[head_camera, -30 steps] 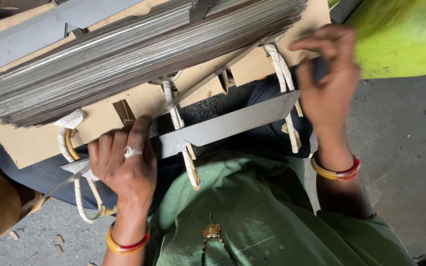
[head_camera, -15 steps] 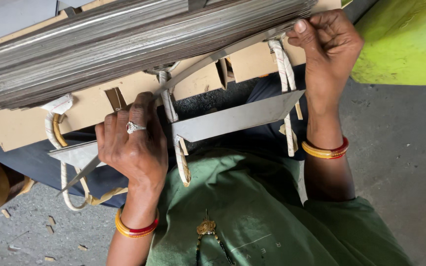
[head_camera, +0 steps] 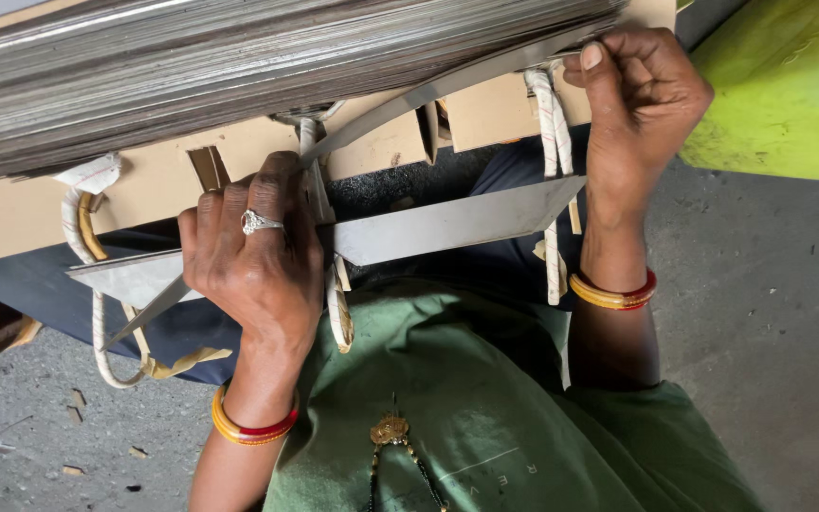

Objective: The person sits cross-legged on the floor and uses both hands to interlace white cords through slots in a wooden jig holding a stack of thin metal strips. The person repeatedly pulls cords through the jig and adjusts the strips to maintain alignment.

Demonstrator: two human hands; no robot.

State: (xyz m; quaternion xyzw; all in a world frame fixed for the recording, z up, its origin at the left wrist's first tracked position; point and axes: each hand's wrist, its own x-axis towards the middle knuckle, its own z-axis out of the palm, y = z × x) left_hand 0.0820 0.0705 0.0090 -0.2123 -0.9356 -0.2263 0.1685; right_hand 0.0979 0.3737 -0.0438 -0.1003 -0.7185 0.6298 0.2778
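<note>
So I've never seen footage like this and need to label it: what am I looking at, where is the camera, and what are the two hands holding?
There is no machine here, only a person's bare hands. The camera sits on the person's head and looks down over their green shirt.

In front lies a thick stack of thin grey metal sheets on a tan cardboard board, bound with white rope loops.

The left hand, wearing a ring, presses on a flat pointed grey metal strip lying across the lap. The right hand grips a sheet's edge at the stack's right end. Both wrists carry yellow and red bangles. Below is grey concrete floor.
</note>
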